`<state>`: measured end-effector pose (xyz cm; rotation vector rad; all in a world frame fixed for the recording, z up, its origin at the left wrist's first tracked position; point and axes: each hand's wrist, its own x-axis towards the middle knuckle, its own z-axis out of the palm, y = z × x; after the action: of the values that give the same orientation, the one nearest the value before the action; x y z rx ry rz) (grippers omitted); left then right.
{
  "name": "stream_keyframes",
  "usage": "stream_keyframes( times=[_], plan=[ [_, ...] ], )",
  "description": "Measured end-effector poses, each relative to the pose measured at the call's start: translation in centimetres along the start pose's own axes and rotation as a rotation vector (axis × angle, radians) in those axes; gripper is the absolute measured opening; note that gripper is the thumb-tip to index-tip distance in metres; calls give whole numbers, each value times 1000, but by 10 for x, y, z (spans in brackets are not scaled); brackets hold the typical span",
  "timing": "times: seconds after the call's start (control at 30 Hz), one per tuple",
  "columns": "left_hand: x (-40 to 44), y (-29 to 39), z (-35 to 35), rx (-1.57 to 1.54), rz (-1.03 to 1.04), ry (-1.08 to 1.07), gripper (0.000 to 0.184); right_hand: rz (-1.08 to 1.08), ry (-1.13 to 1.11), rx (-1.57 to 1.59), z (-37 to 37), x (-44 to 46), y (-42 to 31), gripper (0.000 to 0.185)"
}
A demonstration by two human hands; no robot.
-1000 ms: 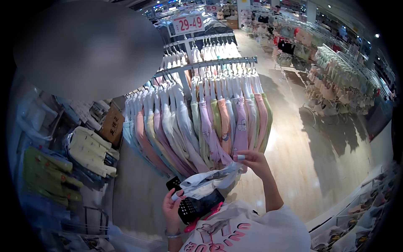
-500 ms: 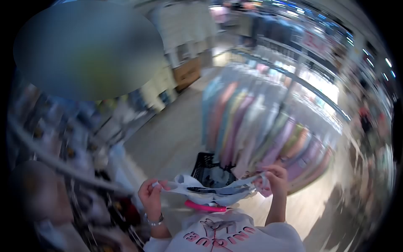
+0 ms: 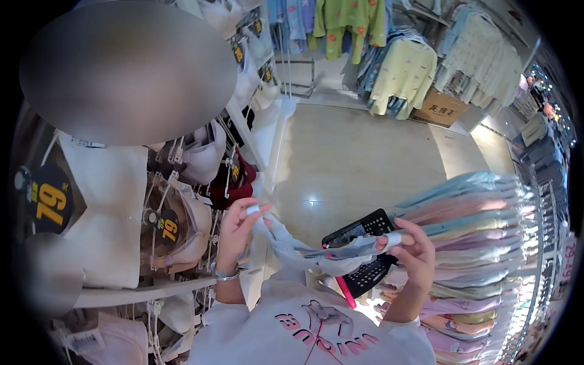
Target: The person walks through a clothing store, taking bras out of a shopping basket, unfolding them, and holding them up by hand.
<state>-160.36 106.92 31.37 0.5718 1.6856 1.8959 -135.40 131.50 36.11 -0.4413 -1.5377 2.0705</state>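
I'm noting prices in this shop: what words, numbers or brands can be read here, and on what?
"79", on the large black tag at far left.
"79", on the smaller black tag to its right.
"29-49", faint and sideways, on the sign at the right edge.
The carton, shirt print, white label and other small tags: too small or unclear to quote.
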Motion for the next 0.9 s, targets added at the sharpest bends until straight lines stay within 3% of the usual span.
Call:
stream_keyframes(
  times=[0.07,0.23,0.33,0.4,0.47,0.53,0.63,0.7,0.73,0.8,0.9],
  plan=[
    [25,-13,-20,5,-21,-31,21,110,-11,-68,16,39,15,32],
    [103,-14,-56,63,4,134,14,289,195,-352,28,146,59,20],
    [160,-29,-70,88,94,126,14,185,250,-470,17,201,76,19],
    [195,-36,-62,137,176,265,10,70,287,-515,9,234,87,19],
    [228,-47,-53,219,458,311,8,50,330,-586,9,259,84,19],
    [258,-48,-45,429,563,395,12,-7,393,-663,-6,284,82,18],
    [314,-21,-20,105,589,247,9,-165,555,-925,-41,318,66,16],
    [347,4,-5,26,564,138,13,-320,563,-819,-53,342,44,18],
    [362,18,4,-19,557,94,14,-374,572,-522,-61,360,40,22],
    [392,43,15,42,582,46,16,-385,434,-237,-65,383,18,24],
    [433,75,35,128,715,171,13,-394,550,-242,-105,420,3,20]
  ],
)
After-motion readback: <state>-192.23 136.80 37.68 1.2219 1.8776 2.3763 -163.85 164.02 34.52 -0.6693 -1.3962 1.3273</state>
